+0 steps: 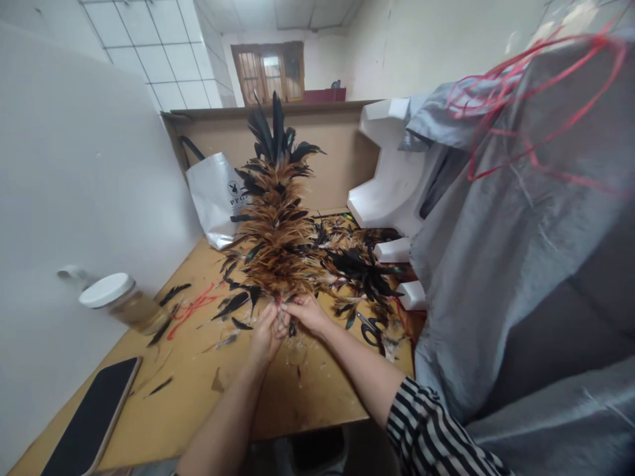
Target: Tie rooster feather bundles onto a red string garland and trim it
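Observation:
A tall feather duster point(276, 225) stands upright over the table, with brown feathers along its length and long black ones at the top. Its lower end is between my two hands. My left hand point(269, 332) has its fingers curled closed around that end. Beside it, my right hand point(306, 313) pinches at the same spot, where a bit of red shows. The fingers hide most of what lies between them. Loose black and brown feathers point(364, 270) are heaped to the right of the duster.
Scissors point(370, 328) lie right of my hands. Red string point(193, 306), a lidded jar point(124, 304) and a phone point(94, 416) are on the left. A silver bag point(211, 192) stands behind. White foam point(391, 165) and grey cloth point(496, 264) border the right side.

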